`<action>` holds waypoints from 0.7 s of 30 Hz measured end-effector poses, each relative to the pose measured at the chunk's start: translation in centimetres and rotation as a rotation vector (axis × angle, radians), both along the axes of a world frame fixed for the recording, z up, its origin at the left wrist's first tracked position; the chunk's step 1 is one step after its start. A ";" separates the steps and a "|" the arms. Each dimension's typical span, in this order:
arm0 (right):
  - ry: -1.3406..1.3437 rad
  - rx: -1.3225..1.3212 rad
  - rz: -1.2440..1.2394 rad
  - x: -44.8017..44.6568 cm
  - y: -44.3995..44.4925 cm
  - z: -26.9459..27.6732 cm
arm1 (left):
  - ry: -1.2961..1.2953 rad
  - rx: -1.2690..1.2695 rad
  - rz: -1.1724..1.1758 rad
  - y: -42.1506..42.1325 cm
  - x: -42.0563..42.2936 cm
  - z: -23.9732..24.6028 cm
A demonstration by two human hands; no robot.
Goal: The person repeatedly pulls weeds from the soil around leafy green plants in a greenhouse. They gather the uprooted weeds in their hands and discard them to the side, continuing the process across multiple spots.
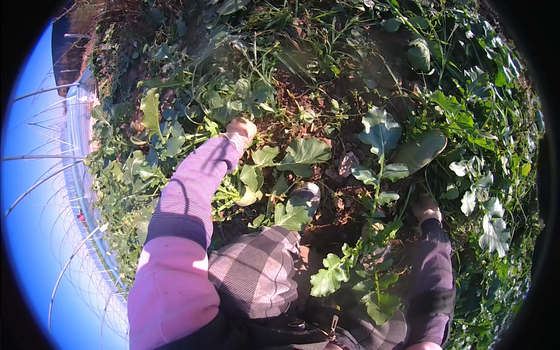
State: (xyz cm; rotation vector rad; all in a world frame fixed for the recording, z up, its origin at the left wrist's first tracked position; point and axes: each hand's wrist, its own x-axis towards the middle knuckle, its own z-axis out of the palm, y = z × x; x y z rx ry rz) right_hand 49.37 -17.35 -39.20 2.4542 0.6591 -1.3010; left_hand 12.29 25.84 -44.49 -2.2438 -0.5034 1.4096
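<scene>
My left hand (241,130), at the end of a striped purple sleeve, is curled among low green weeds and leafy stems at the left of centre. Whether its fingers grip a stem is hidden. My right hand (426,209) reaches into shaded foliage at the right, its fingers mostly covered by leaves and shadow. Just above it lies a pale green root vegetable (421,151), partly under leaves. Between my arms stands a lobed leafy plant (380,131). Broad leaves (305,156) spread over the soil beside my left hand.
Reddish soil with a stone (348,164) shows between the plants. My shoe (307,192) is partly behind leaves. Another rounded green vegetable (419,54) lies at the upper right. Bare metal hoops (43,156) and plastic sheeting (81,131) stand along the left edge.
</scene>
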 end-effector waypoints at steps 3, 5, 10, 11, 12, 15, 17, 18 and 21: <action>-0.023 0.031 0.016 -0.2 -0.1 0.0 | -0.463 0.154 0.831 -0.2 0.3 -0.4; -0.026 0.059 0.042 -0.2 -0.5 -0.3 | -0.742 0.210 1.260 0.0 0.6 -0.4; -0.042 0.123 0.053 -0.1 -1.6 -1.4 | -0.701 -0.241 1.348 1.8 -1.1 -1.3; -0.039 0.134 0.051 -0.1 -1.7 -1.5 | -0.740 -0.298 1.408 2.3 -1.6 -1.8; -0.018 0.125 0.057 0.1 -1.5 -1.7 | -0.789 -0.353 1.484 2.7 -2.2 -2.4; 0.004 0.047 0.078 0.0 -1.2 -1.7 | -1.007 -0.541 1.830 3.6 -3.9 -4.4; -0.042 0.065 0.094 -0.2 -1.1 -1.6 | -1.165 -0.699 2.108 3.8 -5.0 -5.6; -0.085 0.119 0.097 -0.4 -1.3 -1.4 | -1.248 -0.789 2.234 3.7 -5.6 -6.2; -0.061 0.152 0.138 -0.4 -1.0 -1.4 | -1.477 -1.266 2.528 3.3 -6.7 -7.4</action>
